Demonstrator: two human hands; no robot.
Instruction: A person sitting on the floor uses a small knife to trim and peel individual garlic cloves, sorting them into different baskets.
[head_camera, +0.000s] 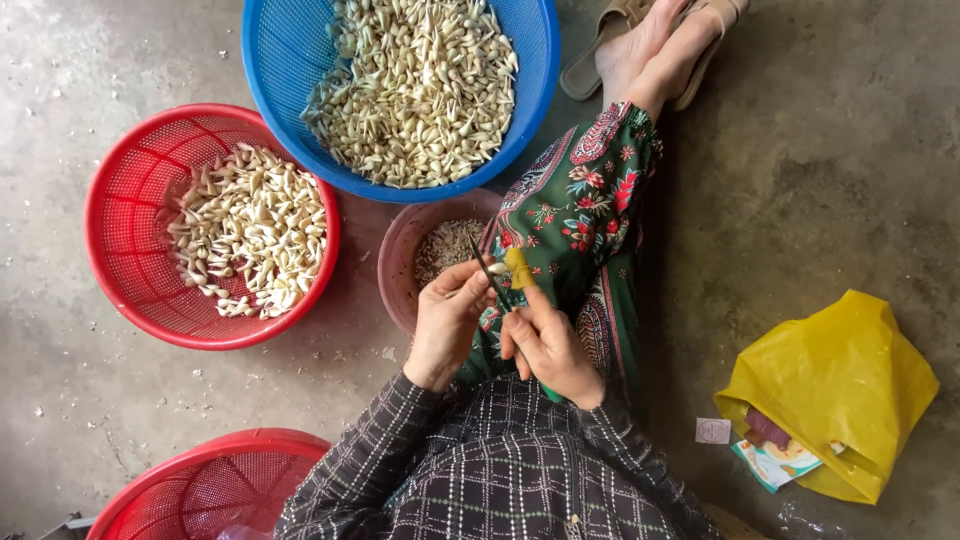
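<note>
My left hand (447, 322) pinches a small pale bud (497, 268) at its fingertips, above the rim of a pinkish-brown bowl (398, 256). My right hand (550, 345) grips a thin dark-bladed knife (489, 277) with a green handle end showing below the palm; its index finger wears a yellow wrap (519, 268). The blade tip meets the bud between both hands, over my lap in green floral trousers (585, 215).
A blue basket (270, 60) heaped with pale buds sits at the top. A red basket (125, 210) at left holds a smaller pile. Another red basket (200, 485) is at the bottom left. A yellow plastic bag (835, 385) lies right, sandalled feet (650, 45) above.
</note>
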